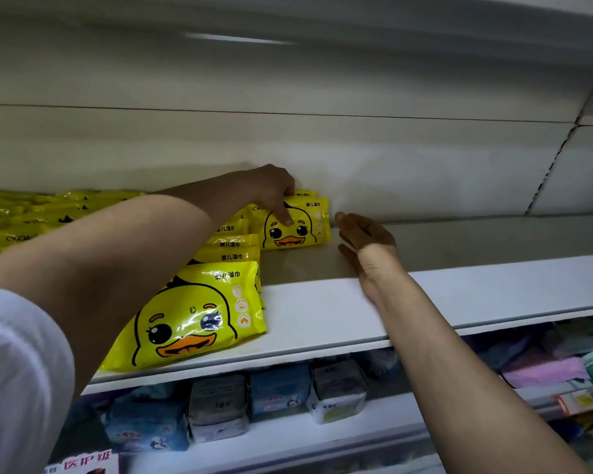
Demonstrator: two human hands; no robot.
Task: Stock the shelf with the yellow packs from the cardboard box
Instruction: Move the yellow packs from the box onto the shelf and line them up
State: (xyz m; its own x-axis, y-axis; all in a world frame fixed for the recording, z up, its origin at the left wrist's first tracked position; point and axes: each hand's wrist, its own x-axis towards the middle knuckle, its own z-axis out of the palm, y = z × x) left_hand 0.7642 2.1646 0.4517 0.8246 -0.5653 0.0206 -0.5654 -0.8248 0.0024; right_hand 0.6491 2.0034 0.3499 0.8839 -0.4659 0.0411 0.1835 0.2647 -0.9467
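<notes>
Your left hand (274, 189) has its fingers curled over the top of the upright glossy yellow duck-face pack (293, 224) at the back edge of the white metal shelf (356, 313), index finger pressing its front, while your right hand (363, 239) hangs spread and empty just beside it, holding nothing. That pack stands on its thin bottom edge with bare shelf to its right, so letting go too soon could tip it forward or sideways (slick film slides easily). The leaning front pack (189, 316) sits at the shelf's front edge under your left forearm, and a careless pull-back could drag it off.
</notes>
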